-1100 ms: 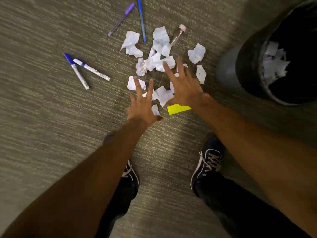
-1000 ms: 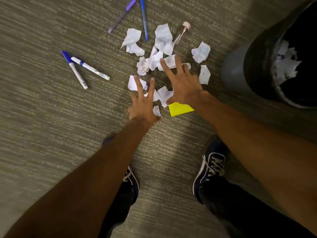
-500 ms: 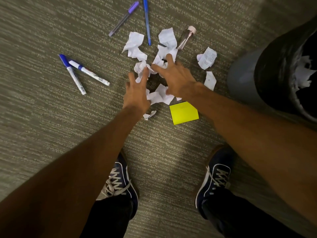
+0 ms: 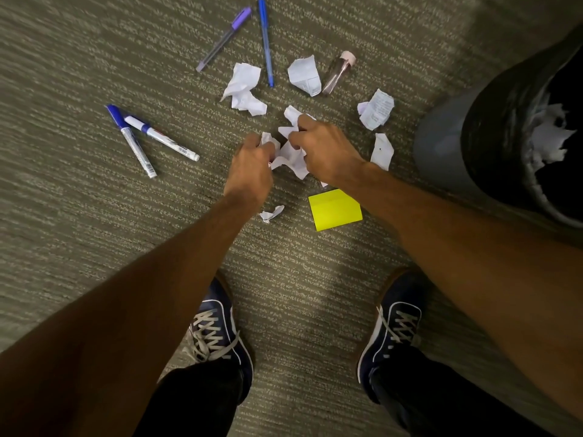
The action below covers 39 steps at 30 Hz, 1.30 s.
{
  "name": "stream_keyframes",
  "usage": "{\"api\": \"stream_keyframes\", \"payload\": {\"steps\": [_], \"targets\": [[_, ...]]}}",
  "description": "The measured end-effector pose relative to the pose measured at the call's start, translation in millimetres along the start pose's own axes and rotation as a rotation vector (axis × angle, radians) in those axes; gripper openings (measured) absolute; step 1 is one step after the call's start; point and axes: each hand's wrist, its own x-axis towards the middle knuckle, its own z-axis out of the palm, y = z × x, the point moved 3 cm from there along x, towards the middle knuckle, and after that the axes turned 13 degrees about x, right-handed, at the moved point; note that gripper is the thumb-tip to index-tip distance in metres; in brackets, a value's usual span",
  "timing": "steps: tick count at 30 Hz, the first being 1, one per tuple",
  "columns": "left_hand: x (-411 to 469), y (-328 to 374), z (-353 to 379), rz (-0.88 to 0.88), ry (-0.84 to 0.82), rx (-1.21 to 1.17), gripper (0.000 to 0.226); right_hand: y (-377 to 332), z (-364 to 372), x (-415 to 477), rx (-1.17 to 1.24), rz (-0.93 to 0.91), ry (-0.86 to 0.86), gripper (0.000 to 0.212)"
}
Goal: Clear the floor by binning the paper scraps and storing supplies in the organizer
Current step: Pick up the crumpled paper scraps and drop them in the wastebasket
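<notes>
My left hand [image 4: 250,170] and my right hand [image 4: 325,149] are down on the carpet, both closed around a bunch of crumpled white paper scraps [image 4: 290,157] gathered between them. More scraps lie loose around: one [image 4: 244,88] at upper left, one [image 4: 304,75] above, two at right [image 4: 377,110] [image 4: 382,151], and a small one [image 4: 271,213] near my left wrist. A yellow sticky-note pad [image 4: 334,209] lies under my right forearm's edge. Two blue-capped markers [image 4: 148,138], a purple pen [image 4: 222,39], a blue pen [image 4: 265,39] and a small pink-capped vial [image 4: 337,70] lie on the floor.
A grey bin [image 4: 441,146] with a black liner stands at the right, with white paper inside it. My two dark blue sneakers [image 4: 217,329] [image 4: 394,326] stand on the carpet below. No organizer is in view.
Both hands went from spread flat over the scraps to closed, raking the middle scraps together into one bunch. The view shifted so that the bin sits further right.
</notes>
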Motion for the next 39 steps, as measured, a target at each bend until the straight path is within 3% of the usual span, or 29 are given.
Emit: {"api": "stream_keyframes", "payload": {"steps": [12,23,28,34,39], "targets": [[-27.1,21.5,-73.4,-0.084,0.073,-0.082,0.024,-13.3,-43.7,-43.5,0.225,0.058,0.307,0.021],[-68.1,97.5,-169.0,0.022,0.236,-0.13,0.02,-40.2,-135.7,-125.6,0.387,0.119,0.583,0.018],[-80.0,153.0,-200.3,0.163,0.268,-0.23,0.019,-31.8,-183.2,-183.4,0.407,0.206,0.735,0.019],[-77.0,235.1,-210.5,0.302,0.217,-0.22,0.016,1.3,-218.3,-252.8,0.395,0.333,0.857,0.013],[-58.8,289.0,-187.7,0.328,0.083,-0.132,0.015,44.6,-219.2,-283.3,0.44,0.496,0.806,0.021]]}}
